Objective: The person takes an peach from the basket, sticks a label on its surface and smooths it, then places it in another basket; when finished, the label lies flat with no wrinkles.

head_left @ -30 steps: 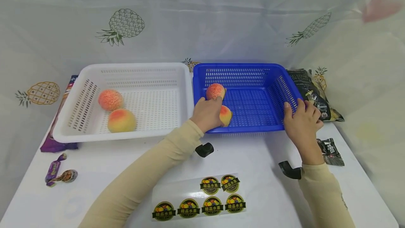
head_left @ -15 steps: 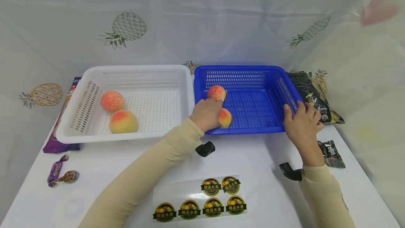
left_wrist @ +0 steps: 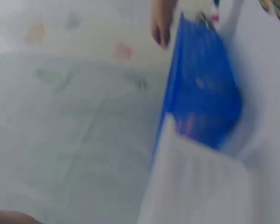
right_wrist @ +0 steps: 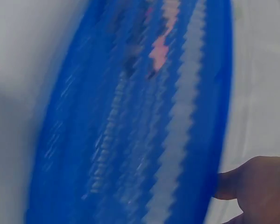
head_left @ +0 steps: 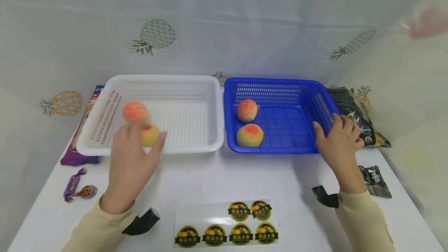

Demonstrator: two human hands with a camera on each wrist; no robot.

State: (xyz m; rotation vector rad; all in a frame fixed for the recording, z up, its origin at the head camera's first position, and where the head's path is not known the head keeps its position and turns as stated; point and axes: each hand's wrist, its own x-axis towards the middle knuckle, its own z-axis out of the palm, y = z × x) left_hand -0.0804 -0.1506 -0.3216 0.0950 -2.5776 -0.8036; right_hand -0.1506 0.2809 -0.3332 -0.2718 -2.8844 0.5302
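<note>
My left hand (head_left: 131, 162), blurred, reaches over the front rim of the white basket (head_left: 187, 150) with thumb and fingers spread. It overlaps a yellow peach (head_left: 149, 137) in the head view; a redder peach (head_left: 135, 111) lies just behind. My right hand (head_left: 338, 147) holds the right rim of the blue basket (head_left: 280, 150), thumb on the inner side and fingers bent over the edge. Up close in the right wrist view, a digit meets the blue basket's rim (right_wrist: 217, 186). Inside at the left are a red peach (head_left: 247, 111) and a yellow-red peach (head_left: 250, 135).
A sheet of round fruit stickers (head_left: 224, 215) lies at the front of the table. Purple candy (head_left: 72, 184) and a lollipop (head_left: 88, 192) sit left. A black snack bag (head_left: 350, 108) and small black packet (head_left: 375, 180) lie right. A purple bag (head_left: 80, 154) shows beside the white basket.
My left hand has left the peaches in the blue basket and swung left to the white one. Both peaches in the blue basket now show fully. The right hand stays at the rim.
</note>
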